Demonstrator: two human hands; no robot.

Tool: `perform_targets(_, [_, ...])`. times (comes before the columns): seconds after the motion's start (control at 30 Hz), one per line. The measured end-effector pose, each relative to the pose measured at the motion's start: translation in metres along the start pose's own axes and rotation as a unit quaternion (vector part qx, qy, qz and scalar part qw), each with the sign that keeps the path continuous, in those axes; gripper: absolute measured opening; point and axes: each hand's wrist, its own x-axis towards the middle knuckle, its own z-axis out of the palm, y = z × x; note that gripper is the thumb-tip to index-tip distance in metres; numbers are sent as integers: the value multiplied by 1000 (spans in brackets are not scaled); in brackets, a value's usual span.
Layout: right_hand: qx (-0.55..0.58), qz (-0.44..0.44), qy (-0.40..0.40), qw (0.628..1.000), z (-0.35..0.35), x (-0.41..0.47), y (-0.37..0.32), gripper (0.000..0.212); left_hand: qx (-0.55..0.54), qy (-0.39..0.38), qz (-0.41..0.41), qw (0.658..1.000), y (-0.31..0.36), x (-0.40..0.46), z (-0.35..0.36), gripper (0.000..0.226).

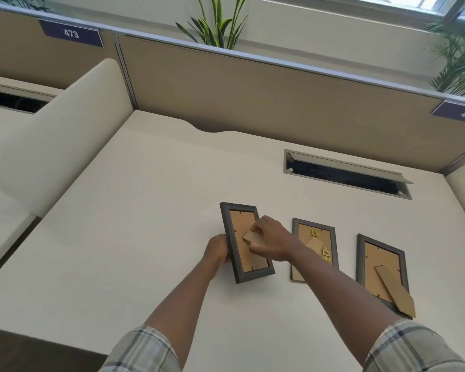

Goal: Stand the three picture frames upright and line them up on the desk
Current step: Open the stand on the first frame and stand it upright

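Three picture frames lie back-up on the counter (145, 210), nearer me than the cable slot (346, 174). My left hand (217, 248) grips the left edge of the left frame (246, 241), fingers closed on it. My right hand (271, 241) pinches its cardboard stand (252, 237). The middle frame (313, 248) and right frame (381, 272) lie flat right of it.
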Motion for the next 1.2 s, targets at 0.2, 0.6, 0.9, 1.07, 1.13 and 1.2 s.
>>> perform_targets(0.2, [81, -76, 45, 993, -16, -7, -8, 43, -132, -183, 4, 974, 20, -12, 18, 33])
perform_targets(0.6, [-82, -98, 194, 973, -25, -24, 13, 36, -183, -55, -18, 981, 44, 4, 31, 28])
perform_targets(0.9, [406, 121, 44, 905, -29, -15, 13, 26, -90, 55, 187, 977, 49, 2, 28, 17])
perform_targets(1.07, [566, 190, 73, 799, -24, -9, 12, 42, -19, 68, 249, 966, 42, 1, 26, 8])
perform_targets(1.13, [576, 225, 97, 780, -23, -5, 13, 41, 0, 81, 260, 962, 39, 0, 28, 7])
perform_targets(1.2, [587, 247, 101, 764, -20, 0, 16, 42, 17, 100, 262, 960, 37, -2, 29, 8])
